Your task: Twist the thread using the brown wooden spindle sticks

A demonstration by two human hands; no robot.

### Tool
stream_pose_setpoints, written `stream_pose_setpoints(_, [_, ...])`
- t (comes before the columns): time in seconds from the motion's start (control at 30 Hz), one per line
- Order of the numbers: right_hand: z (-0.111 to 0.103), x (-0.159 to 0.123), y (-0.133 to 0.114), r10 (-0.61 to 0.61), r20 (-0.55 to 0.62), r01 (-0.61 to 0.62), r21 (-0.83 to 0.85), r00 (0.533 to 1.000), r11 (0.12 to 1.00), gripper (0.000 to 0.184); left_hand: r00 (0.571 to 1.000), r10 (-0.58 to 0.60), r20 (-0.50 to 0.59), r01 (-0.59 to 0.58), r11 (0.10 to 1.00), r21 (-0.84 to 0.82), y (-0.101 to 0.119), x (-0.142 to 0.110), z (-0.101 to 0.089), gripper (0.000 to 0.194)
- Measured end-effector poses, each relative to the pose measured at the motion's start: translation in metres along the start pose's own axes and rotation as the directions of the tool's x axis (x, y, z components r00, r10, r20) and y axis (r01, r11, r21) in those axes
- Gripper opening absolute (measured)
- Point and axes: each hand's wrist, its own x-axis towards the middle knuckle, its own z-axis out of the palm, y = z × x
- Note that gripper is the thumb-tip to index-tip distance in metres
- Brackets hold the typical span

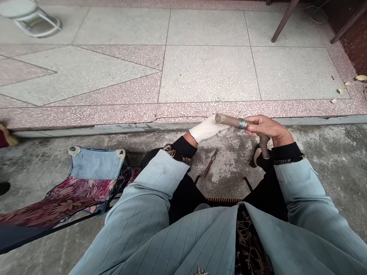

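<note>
My left hand (pixel 207 128), in a white knitted glove, is at the near end of a brownish-grey wooden stick (pixel 226 120). Its fingers pass beneath the stick and are partly hidden by it. A band of silvery wire (pixel 243 123) is wound round the stick. Bare, my right hand (pixel 268 126) grips the stick just beyond the wire, thumb on top. Below that palm a curved wooden part (pixel 263 143) hangs down toward my knee; whether it is one piece with the stick is hidden. On the concrete lies a narrow reddish-brown thing (pixel 211 162) resembling a wristwatch.
A raised terrazzo step (pixel 209 72) with a cracked edge runs across in front. At left stands a folding chair (pixel 86 187) with denim and floral cloth. A stool (pixel 37 19) is at top left, furniture legs (pixel 283 21) at top right. Small yellow leaves (pixel 340 91) lie at right.
</note>
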Motion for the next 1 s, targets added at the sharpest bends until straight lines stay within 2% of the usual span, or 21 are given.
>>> stream_pose_setpoints(0.07, [0.002, 0.003, 0.001, -0.013, -0.087, 0.018, 0.051, 0.996, 0.999, 0.038, 1.000, -0.019, 0.025, 0.019, 0.999, -0.035, 0.003, -0.001, 0.004, 0.036])
stream_pose_setpoints(0.13, [0.003, 0.006, 0.002, -0.029, -0.159, 0.043, 0.087, 0.987, 0.995, 0.039, 0.999, -0.016, 0.051, 0.016, 1.000, 0.005, 0.006, -0.001, 0.005, 0.036])
stream_pose_setpoints(0.23, [0.002, 0.009, 0.005, -0.035, -0.273, 0.055, 0.065, 0.961, 0.996, 0.041, 1.000, -0.002, 0.007, 0.001, 0.980, 0.198, 0.009, 0.000, 0.006, 0.035])
stream_pose_setpoints(0.33, [-0.006, 0.009, 0.008, -0.023, -0.438, 0.028, 0.007, 0.899, 1.000, 0.040, 0.999, 0.018, 0.031, -0.029, 0.916, 0.399, 0.008, 0.002, 0.006, 0.032])
stream_pose_setpoints(0.4, [-0.013, 0.008, 0.010, -0.014, -0.538, -0.027, -0.068, 0.843, 0.997, 0.038, 0.994, 0.030, 0.106, -0.075, 0.890, 0.449, 0.007, 0.003, 0.007, 0.031])
stream_pose_setpoints(0.47, [-0.020, 0.007, 0.012, -0.011, -0.595, -0.150, -0.221, 0.804, 0.964, 0.034, 0.985, 0.049, 0.167, -0.121, 0.883, 0.453, 0.008, 0.004, 0.008, 0.031])
stream_pose_setpoints(0.53, [-0.024, 0.006, 0.014, -0.010, -0.604, -0.309, -0.421, 0.797, 0.853, 0.031, 0.982, 0.057, 0.178, -0.136, 0.873, 0.469, 0.010, 0.004, 0.007, 0.033])
stream_pose_setpoints(0.6, [-0.025, 0.005, 0.013, 0.037, -0.558, -0.421, -0.579, 0.829, 0.698, 0.031, 0.988, 0.053, 0.145, -0.121, 0.851, 0.510, 0.011, 0.006, 0.005, 0.036])
stream_pose_setpoints(0.63, [-0.024, 0.005, 0.013, 0.085, -0.507, -0.438, -0.634, 0.858, 0.638, 0.031, 0.990, 0.052, 0.129, -0.114, 0.839, 0.533, 0.011, 0.007, 0.004, 0.037])
stream_pose_setpoints(0.7, [-0.020, 0.006, 0.010, 0.220, -0.357, -0.415, -0.696, 0.908, 0.585, 0.031, 0.991, 0.053, 0.126, -0.115, 0.819, 0.563, 0.010, 0.009, 0.005, 0.037])
stream_pose_setpoints(0.73, [-0.018, 0.006, 0.009, 0.289, -0.259, -0.384, -0.709, 0.922, 0.591, 0.032, 0.989, 0.058, 0.138, -0.127, 0.813, 0.568, 0.009, 0.010, 0.005, 0.037])
stream_pose_setpoints(0.8, [-0.014, 0.006, 0.007, 0.393, -0.045, -0.312, -0.693, 0.919, 0.650, 0.035, 0.982, 0.069, 0.178, -0.159, 0.808, 0.567, 0.007, 0.012, 0.007, 0.037])
stream_pose_setpoints(0.9, [-0.012, 0.002, 0.003, 0.395, 0.206, -0.223, -0.561, 0.895, 0.798, 0.043, 0.977, 0.070, 0.203, -0.172, 0.819, 0.547, 0.004, 0.013, 0.008, 0.037])
stream_pose_setpoints(0.93, [-0.012, 0.000, 0.002, 0.354, 0.238, -0.201, -0.496, 0.904, 0.845, 0.045, 0.979, 0.061, 0.196, -0.159, 0.829, 0.537, 0.004, 0.013, 0.007, 0.036])
stream_pose_setpoints(1.0, [-0.013, -0.005, 0.000, 0.233, 0.192, -0.155, -0.350, 0.953, 0.924, 0.047, 0.989, 0.043, 0.142, -0.110, 0.854, 0.508, 0.004, 0.013, 0.003, 0.034])
